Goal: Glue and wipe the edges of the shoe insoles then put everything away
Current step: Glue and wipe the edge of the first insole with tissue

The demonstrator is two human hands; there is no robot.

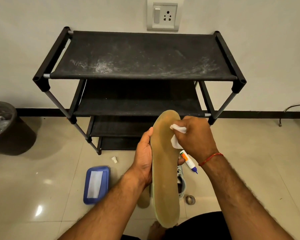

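Right hand with wipe on insole

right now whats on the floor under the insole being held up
A pale grey shoe shows past the insole's right edge and a beige rounded shape past its left. The insole covers most of both, so the beige shape cannot be identified.

Bare hairy forearms, red thread round right wrist, black garment.

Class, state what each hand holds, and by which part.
Left hand grips the insole around its middle. Right hand pinches a bunched white wipe against the insole's edge.
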